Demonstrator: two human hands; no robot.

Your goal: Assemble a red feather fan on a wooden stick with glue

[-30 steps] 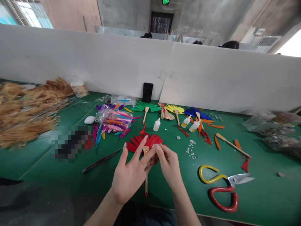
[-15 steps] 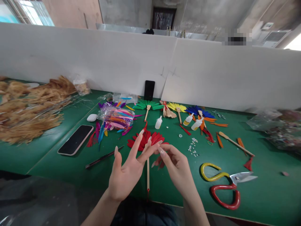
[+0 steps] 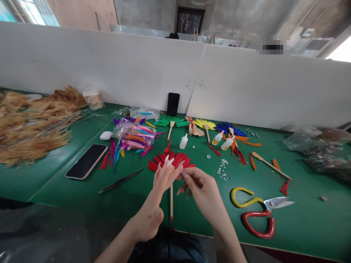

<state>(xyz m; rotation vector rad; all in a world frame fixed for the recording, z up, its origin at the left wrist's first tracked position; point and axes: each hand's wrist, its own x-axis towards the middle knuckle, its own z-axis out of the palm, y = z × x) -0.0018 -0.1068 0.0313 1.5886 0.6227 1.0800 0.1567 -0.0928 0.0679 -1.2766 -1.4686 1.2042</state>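
My left hand is raised over the table with its fingers stretched out, nothing visible in its palm. The thumb and index finger of my right hand are pinched together at a fingertip of the left; whether something small sits between them is hidden. Behind and below both hands lies a red feather fan, partly covered by the left fingers. Its pale wooden handle points toward me and ends in a red cord.
Scissors and small white beads lie on the right. Glue bottles stand or lean near the green fan, yellow fan and blue fan. Tweezers, a phone and bagged feathers are left.
My left hand has turned, bringing its spread fingers closer together and lowering the thumb. The right hand stays pinched at the left fingertip. The view has shifted slightly.
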